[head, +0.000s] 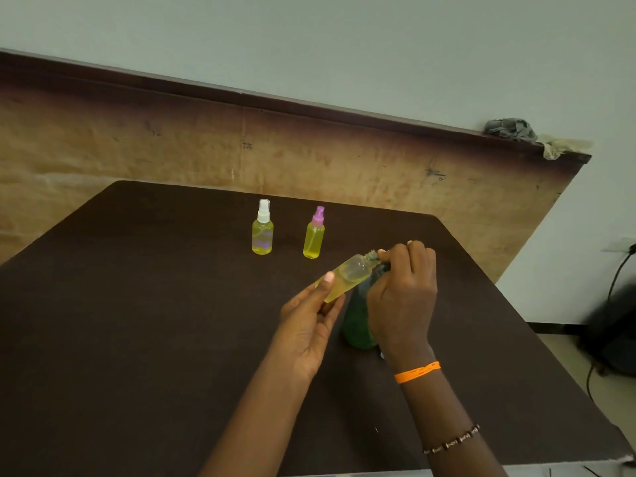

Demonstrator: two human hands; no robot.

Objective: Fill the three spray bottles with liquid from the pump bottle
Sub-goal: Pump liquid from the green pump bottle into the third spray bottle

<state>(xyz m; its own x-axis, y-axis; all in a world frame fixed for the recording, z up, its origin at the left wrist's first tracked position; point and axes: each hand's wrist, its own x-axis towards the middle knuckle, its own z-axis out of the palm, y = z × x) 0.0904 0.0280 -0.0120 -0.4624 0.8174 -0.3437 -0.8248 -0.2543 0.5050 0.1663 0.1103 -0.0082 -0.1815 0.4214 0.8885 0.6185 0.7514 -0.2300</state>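
Two capped spray bottles of yellow liquid stand upright at the back of the dark table: one with a white sprayer (262, 228), one with a pink sprayer (314, 234). My left hand (311, 315) holds a third, uncapped spray bottle (347, 275), tilted with its threaded neck up and to the right; it is partly filled with yellow liquid. My right hand (402, 290) rests with curled fingers on top of the green pump bottle (358, 325), at the tilted bottle's neck. The pump head is hidden under that hand.
The dark table (137, 321) meets a worn brown board (137, 146) leaning on the wall behind. Crumpled cloths (512, 130) lie on the board's top right end. A dark object with cables (612, 332) sits on the floor at right.
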